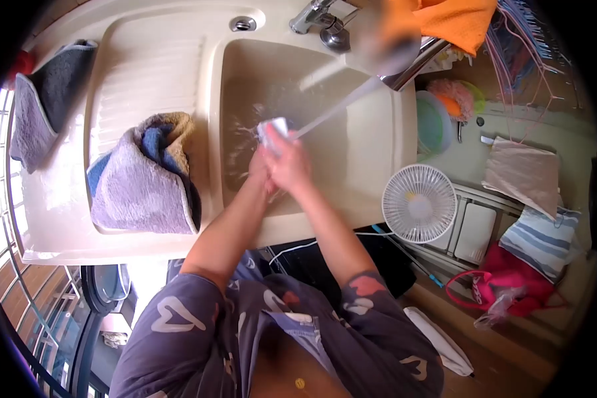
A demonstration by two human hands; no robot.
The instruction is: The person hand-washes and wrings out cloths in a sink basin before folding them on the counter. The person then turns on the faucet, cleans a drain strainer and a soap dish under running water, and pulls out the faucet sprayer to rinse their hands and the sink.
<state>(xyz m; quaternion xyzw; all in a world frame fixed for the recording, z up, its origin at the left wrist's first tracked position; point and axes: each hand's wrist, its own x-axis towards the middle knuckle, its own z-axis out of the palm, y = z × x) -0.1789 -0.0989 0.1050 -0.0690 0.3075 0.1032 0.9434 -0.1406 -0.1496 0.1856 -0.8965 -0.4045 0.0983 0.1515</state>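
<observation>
Over the beige sink basin [351, 159], the right hand [286, 161] grips a small white object [272, 129], too blurred to identify, where the running water [338, 107] meets the fingers. The left hand [261, 171] presses against the right; whether it also grasps the object cannot be told. A lavender-and-blue towel [142, 182] lies on the ribbed drainboard [142, 73] to the left.

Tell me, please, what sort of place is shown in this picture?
Probably a home laundry or utility area: a sink with a ribbed draining board, a bunched cloth on that board, and what look like wire hangers at upper right.
</observation>
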